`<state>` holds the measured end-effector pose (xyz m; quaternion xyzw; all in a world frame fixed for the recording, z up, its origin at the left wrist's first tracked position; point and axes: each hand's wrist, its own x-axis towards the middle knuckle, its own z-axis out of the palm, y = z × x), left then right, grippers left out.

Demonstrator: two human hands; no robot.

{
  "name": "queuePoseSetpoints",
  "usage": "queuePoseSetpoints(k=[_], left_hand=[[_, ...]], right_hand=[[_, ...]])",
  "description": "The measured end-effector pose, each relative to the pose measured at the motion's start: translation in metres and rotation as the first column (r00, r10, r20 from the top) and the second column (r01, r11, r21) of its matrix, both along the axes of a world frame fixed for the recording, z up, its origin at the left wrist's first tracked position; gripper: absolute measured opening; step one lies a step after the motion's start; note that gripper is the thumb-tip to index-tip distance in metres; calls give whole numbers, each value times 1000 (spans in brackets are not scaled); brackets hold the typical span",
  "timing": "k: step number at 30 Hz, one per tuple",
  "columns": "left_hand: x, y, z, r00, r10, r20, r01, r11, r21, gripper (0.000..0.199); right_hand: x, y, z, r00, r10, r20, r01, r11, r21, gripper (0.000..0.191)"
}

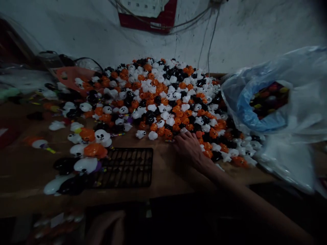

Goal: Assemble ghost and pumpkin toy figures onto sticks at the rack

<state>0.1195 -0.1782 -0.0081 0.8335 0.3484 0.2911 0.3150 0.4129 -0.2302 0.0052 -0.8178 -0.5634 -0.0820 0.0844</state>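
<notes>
My right hand (189, 148) reaches to the front edge of a big pile of small Halloween figures (166, 98), white ghosts and skulls, orange pumpkins and black ones. Its fingers are curled down among the pieces, against a white figure (183, 130); what they grip is hidden. A small colourful strip (169, 140) lies by the fingertips. Low in the view, my left hand (107, 226) is dark and blurred below the table edge, its fingers unclear. A black slotted tray (127, 167) lies between the hands, with larger white, orange and black figures (87, 165) over its left side.
At the right stands a clear plastic bag (304, 98) with a blue-lined opening showing dark, colourful pieces (270, 98). An orange bag (74, 76) sits at the back left. One orange-and-white figure (39, 143) lies apart on the brown table (168, 177). A red calendar (148, 22) hangs behind.
</notes>
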Motion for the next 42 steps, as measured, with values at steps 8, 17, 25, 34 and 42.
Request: queuePoseSetpoints(k=[8, 17, 25, 34, 42], left_hand=[[120, 13, 1, 979, -119, -166, 166, 938, 305, 42], [168, 23, 14, 949, -233, -211, 262, 957, 125, 33], [191, 28, 38, 864, -455, -217, 468, 884, 9, 28], [243, 60, 21, 977, 49, -206, -83, 983, -163, 20], [196, 58, 24, 969, 82, 233, 97, 743, -663, 22]], right_hand=[[-2, 13, 2, 994, 102, -27, -101, 994, 38, 15], [-11, -22, 18, 521, 374, -767, 129, 854, 504, 18], [12, -51, 29, 440, 386, -811, 427, 705, 567, 10], [4, -70, 17, 655, 197, -730, 249, 855, 454, 21], [-28, -52, 7, 733, 193, -652, 145, 893, 427, 16]])
